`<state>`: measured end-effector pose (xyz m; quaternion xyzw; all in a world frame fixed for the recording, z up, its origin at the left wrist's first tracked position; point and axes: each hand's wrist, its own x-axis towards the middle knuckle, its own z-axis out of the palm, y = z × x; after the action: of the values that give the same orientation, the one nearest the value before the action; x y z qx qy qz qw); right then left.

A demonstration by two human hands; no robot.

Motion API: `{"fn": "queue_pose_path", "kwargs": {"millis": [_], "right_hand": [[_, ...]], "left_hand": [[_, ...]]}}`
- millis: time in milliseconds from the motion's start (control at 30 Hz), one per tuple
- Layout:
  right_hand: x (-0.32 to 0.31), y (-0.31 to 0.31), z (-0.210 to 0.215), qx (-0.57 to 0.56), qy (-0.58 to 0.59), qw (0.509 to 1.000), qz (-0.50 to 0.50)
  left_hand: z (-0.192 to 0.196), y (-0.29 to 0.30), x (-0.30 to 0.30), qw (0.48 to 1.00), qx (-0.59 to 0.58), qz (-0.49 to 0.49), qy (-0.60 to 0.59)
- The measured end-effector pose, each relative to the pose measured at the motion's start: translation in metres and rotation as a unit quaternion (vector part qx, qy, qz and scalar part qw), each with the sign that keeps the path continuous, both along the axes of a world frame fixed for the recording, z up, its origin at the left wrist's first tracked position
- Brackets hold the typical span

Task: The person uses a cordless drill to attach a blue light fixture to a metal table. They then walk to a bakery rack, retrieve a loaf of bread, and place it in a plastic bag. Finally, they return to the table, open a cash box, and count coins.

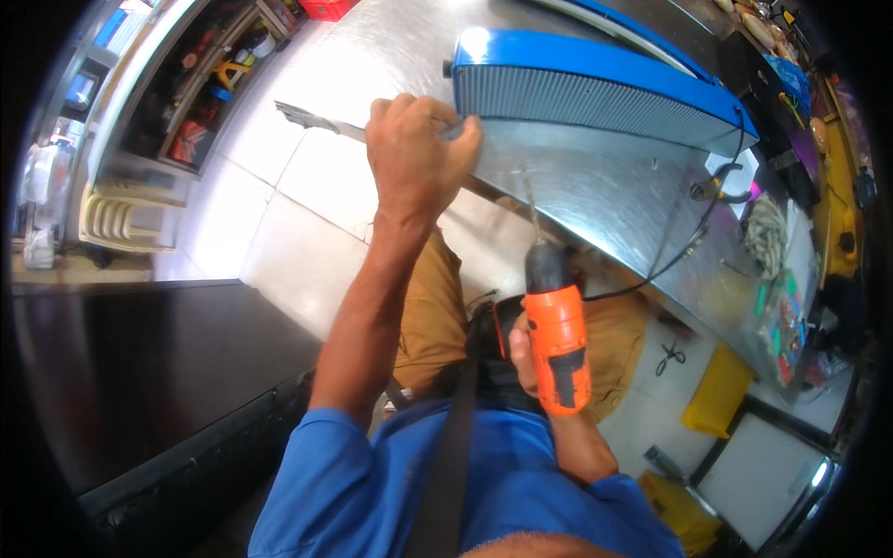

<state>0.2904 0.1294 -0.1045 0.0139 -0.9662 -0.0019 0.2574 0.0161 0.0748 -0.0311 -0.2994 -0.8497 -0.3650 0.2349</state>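
My right hand point(525, 355) is wrapped round the grip of an orange and black cordless drill point(558, 339). The drill's long thin bit point(529, 200) points away from me, over the near edge of a metal table point(614, 172). My left hand point(414, 153) is closed at the table's left corner, its thumb towards the end of a long blue housing with a ribbed grey face point(595, 93). From behind that hand a flat grey strip point(316, 119) sticks out to the left above the floor. What the fingers grip is hidden.
A black cable point(665, 274) crosses the table's near edge. At the right lie pliers point(721, 183), a grey cloth point(765, 234) and small packets. Scissors point(670, 358) and a yellow bin point(718, 391) are below. A dark cabinet top point(158, 372) stands on my left.
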Motion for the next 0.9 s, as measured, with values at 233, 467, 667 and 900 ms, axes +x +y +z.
{"fn": "queue_pose_path", "kwargs": {"millis": [233,467,667,900], "right_hand": [[0.001,-0.001,0.004,-0.034,0.000,0.999,0.020],[0.001,0.007,0.015,-0.293,0.073,0.953,0.027],[0.018,0.010,0.029,-0.641,-0.017,0.767,0.018],[0.013,0.001,0.056,-0.852,0.073,0.509,0.097]], "left_hand": [[0.000,0.009,-0.001,0.998,-0.020,0.049,-0.021],[0.011,-0.034,0.030,0.953,-0.051,-0.281,-0.100],[0.024,-0.044,0.083,0.779,0.195,-0.332,-0.494],[0.000,0.008,0.125,0.477,0.346,-0.510,-0.627]]}}
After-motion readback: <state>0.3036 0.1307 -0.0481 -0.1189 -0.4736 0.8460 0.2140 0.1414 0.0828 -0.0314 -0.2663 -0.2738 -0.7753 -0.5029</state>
